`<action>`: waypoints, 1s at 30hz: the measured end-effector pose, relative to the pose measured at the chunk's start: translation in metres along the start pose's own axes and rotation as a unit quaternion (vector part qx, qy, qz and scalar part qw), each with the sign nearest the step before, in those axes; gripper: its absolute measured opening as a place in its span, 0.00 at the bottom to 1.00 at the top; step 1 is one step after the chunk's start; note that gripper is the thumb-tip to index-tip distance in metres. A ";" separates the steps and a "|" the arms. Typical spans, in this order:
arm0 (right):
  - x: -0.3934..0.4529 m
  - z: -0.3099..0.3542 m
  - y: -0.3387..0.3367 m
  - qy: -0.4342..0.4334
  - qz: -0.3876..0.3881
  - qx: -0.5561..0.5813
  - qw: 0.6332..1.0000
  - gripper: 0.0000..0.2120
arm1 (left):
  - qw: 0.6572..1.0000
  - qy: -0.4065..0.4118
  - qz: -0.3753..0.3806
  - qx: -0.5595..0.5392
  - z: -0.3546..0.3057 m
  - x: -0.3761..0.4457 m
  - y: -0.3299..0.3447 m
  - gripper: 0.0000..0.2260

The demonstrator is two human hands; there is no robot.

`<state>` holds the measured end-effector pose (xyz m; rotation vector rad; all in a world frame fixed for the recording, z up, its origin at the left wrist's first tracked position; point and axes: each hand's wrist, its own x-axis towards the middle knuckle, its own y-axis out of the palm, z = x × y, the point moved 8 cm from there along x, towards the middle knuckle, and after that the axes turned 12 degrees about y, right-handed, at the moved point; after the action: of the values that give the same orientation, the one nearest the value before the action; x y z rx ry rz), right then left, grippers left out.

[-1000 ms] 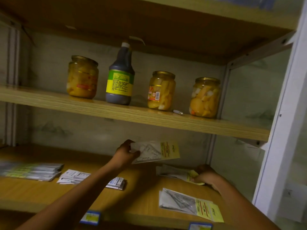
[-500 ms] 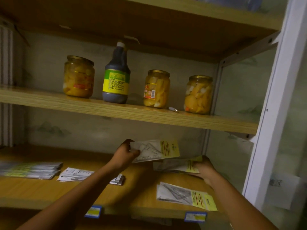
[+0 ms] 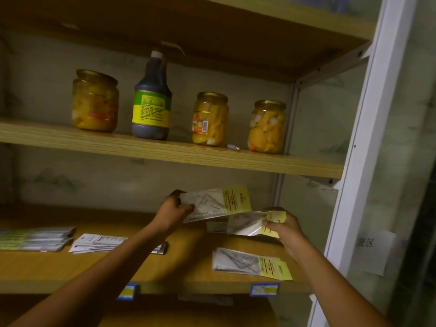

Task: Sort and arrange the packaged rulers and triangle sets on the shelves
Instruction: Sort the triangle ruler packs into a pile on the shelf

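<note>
My left hand grips the left end of a clear triangle-set pack with a yellow header, held above the lower shelf. My right hand pinches the yellow end of a second pack, lifted just under the first one. A third triangle-set pack lies flat near the shelf's front right. Another pack lies partly hidden beneath the lifted one. A pile of white ruler packs and a stack of green-edged packs lie to the left.
The upper shelf carries three jars of yellow fruit, a dark sauce bottle and a small pen. A white metal upright borders the right. Blue price tags sit on the lower shelf's front edge.
My right hand has lifted a pack off the lower shelf and raised it toward the pack in my left hand. The left hand has stayed in place.
</note>
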<state>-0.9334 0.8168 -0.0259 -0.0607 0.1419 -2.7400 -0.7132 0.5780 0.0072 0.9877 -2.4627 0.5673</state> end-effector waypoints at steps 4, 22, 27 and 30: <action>-0.012 -0.001 -0.013 0.015 0.005 0.015 1.000 0.14 | 0.999 0.012 0.001 -0.031 -0.006 -0.002 0.008 0.14; -0.072 -0.022 -0.004 -0.014 0.010 -0.207 0.978 0.13 | 0.997 0.008 0.028 -0.078 -0.014 -0.015 0.039 0.14; -0.069 -0.028 0.003 -0.054 0.006 -0.338 0.940 0.20 | 0.996 -0.020 0.043 -0.082 -0.008 -0.018 0.044 0.13; -0.074 -0.027 0.007 -0.091 -0.013 -0.395 0.914 0.27 | 0.996 -0.036 0.056 -0.066 -0.004 -0.019 0.045 0.14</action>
<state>-0.8642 0.8414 -0.0554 -0.5342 1.1823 -2.4946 -0.7321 0.6202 -0.0090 0.8348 -2.5946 0.4042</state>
